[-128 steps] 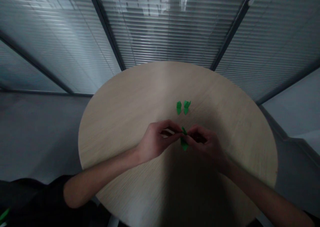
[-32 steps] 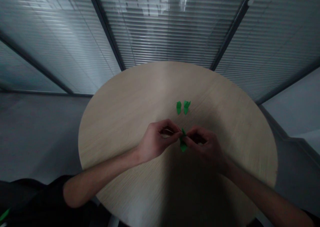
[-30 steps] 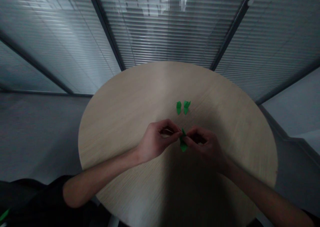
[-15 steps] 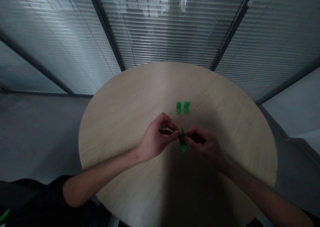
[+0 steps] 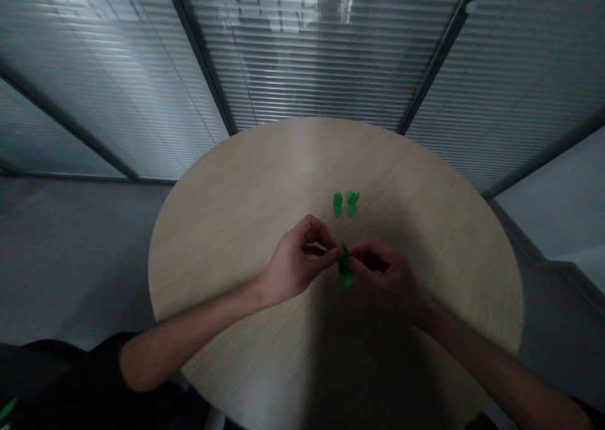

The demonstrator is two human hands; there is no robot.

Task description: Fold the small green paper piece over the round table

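A small green folded piece [image 5: 346, 275], which looks like paper, is pinched between my two hands over the table. My left hand [image 5: 302, 260] grips its upper left side between thumb and fingertips. From the other side, the thumb and fingers of my right hand [image 5: 387, 272] close on it. Its pointed lower end hangs below the fingertips, and a small tip shows above them; the middle is hidden by the fingers. Farther back on the table lie two similar green folded pieces, one on the left [image 5: 337, 204] and one on the right [image 5: 352, 203], side by side and apart.
The round wooden table [image 5: 227, 197] stands against a glass partition with blinds [image 5: 302, 70]. A dark shadow covers its near right part. At the lower left corner a bit of something green [image 5: 7, 410] shows beside dark cloth.
Both hands stay nearly in place on the green folded piece, with only slight finger movement. The upper tip of the piece has shifted a little to the left.
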